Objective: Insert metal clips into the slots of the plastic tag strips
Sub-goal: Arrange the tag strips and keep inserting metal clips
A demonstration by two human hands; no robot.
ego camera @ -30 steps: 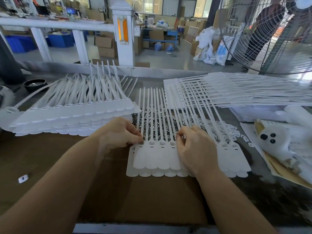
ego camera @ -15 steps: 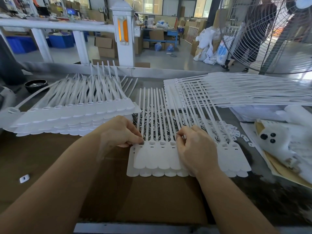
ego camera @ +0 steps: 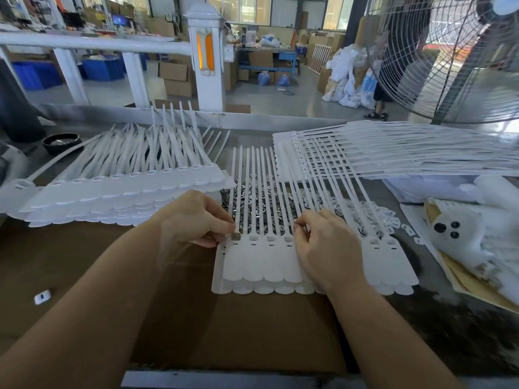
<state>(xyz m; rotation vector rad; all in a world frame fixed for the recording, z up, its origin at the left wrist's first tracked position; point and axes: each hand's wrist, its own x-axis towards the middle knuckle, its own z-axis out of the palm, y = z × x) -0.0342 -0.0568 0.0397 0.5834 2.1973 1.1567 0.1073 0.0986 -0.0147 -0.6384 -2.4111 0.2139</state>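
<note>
A white plastic tag strip sheet [ego camera: 261, 262] lies on brown cardboard in front of me, its thin tails pointing away. My left hand [ego camera: 193, 220] pinches a small metal clip [ego camera: 235, 236] at the leftmost tag's slot. My right hand [ego camera: 323, 245] rests on the same sheet farther right, fingertips curled at a slot; whether they hold a clip is hidden. A pile of loose metal clips [ego camera: 264, 203] lies under the tails, just beyond both hands.
A stack of tag strips [ego camera: 118, 189] lies at the left. Another stack [ego camera: 393, 153] fans out at the right. Small white plastic pieces [ego camera: 376, 214] are heaped right of the clips. A black dish [ego camera: 60, 141] sits far left, a large fan [ego camera: 449, 57] upper right.
My left hand has drawn back slightly, so the metal clip shows at the leftmost slot. My right hand has stayed in place.
</note>
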